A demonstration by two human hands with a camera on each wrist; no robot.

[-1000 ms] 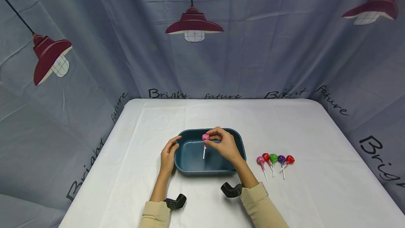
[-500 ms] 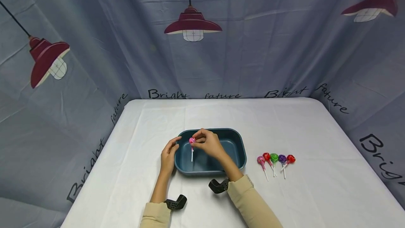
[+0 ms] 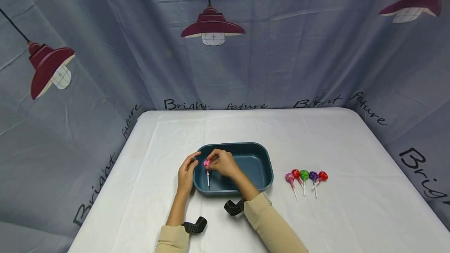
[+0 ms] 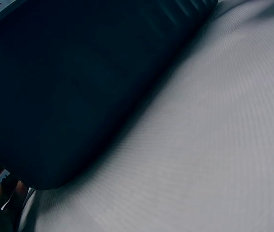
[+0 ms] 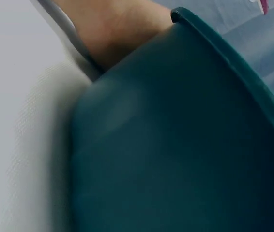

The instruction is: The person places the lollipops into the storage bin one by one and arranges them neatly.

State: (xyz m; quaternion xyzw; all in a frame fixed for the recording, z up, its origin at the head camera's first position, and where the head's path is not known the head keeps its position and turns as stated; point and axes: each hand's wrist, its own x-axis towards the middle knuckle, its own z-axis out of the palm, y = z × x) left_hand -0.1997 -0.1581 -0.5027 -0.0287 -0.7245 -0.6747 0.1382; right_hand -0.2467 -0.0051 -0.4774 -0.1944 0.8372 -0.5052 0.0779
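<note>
One pink wrapped lollipop with a white stick (image 3: 206,166) is pinched by its head in the right hand (image 3: 222,164), hanging stick-down over the left end of the dark teal plastic tub (image 3: 260,175) on the white-clothed tabletop (image 3: 246,128), while the left hand (image 3: 186,171) grips the tub's left rim just beside it; let go this near the wall, the sweet could catch the rim and tip out. The left wrist view gives only the tub's dark outer wall (image 4: 79,87) against the cloth. The right wrist view shows the tub's rim (image 5: 224,43) and skin beyond it, no lollipop.
</note>
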